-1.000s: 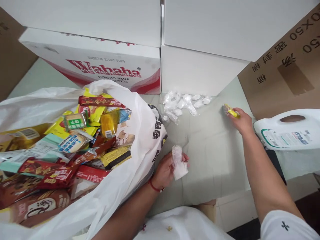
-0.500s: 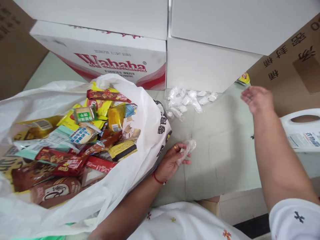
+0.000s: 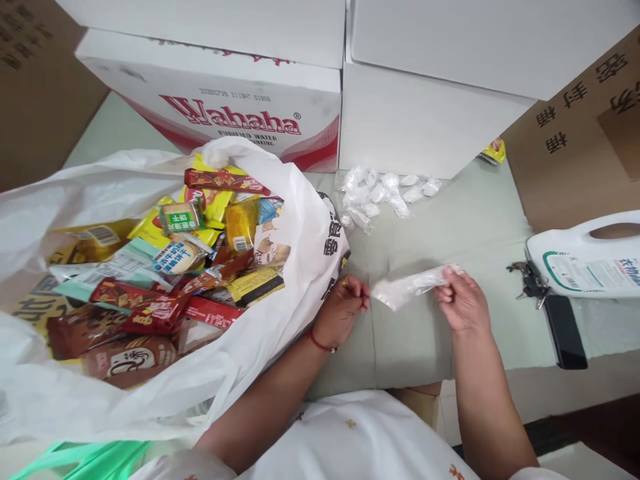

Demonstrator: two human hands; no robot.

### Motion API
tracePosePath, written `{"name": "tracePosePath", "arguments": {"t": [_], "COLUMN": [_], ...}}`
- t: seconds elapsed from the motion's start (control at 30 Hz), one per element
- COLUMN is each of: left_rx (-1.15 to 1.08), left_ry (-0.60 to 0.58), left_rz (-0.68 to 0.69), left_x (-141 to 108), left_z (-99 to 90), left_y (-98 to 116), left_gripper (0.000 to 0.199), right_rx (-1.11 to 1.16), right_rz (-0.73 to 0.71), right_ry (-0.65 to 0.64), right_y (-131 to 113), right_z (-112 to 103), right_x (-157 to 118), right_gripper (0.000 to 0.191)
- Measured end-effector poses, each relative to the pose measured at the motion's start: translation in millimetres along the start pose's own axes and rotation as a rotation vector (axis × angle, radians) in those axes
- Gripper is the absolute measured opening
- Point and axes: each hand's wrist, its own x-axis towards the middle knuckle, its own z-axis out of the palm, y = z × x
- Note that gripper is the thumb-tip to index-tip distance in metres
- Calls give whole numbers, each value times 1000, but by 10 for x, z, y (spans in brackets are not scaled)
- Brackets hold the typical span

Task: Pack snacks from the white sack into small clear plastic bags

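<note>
A translucent plastic wrapper (image 3: 413, 287) with whitish contents spans the gap between a person's two bare hands, above the near part of a pale green-grey surface (image 3: 415, 353). The right hand (image 3: 465, 303) grasps the wrapper's right end, pinched between thumb and fingers; the left hand (image 3: 345, 303), with curled fingers, grips the opposite end at its fingertips. A ring and a red bracelet (image 3: 321, 343) mark the left side. Beyond the hands, a loose cluster of similar white wrapped packets (image 3: 380, 193) lies near the foot of a plain white box (image 3: 430, 120). A yellow packet (image 3: 494, 151) rests farther right, partly hidden by that box, near a brown cardboard carton (image 3: 575, 180). Just beside the left forearm, a white plastic bag (image 3: 305, 207) stands wide open, filled with snacks in red, yellow, brown and pale green packaging; green strips (image 3: 87, 460) show at its near side. Behind it stands a carton printed "Wahaha" (image 3: 230, 123). To the right of the right hand, a white jug (image 3: 590, 257) lies with its handle outward, a bunch of keys (image 3: 531, 281) and a dark phone (image 3: 565, 333) close by.
</note>
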Motion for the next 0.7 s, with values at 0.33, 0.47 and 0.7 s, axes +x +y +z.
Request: {"name": "tracePosePath", "arguments": {"t": [0.33, 0.47, 0.7], "left_rx": [653, 695, 392], "left_ry": [-218, -126, -58], "left_rz": [468, 488, 271], "left_x": [-322, -192, -46], "left_z": [495, 665, 515], "left_y": [192, 103, 138], "left_gripper": [13, 19, 34], "right_rx": [-281, -164, -364], "right_rz": [87, 95, 39], "right_ry": [-179, -392, -352], "right_y": [-111, -105, -184], "right_z": [154, 323, 241], "right_x": [-466, -564, -487], "right_gripper": [39, 40, 39]}}
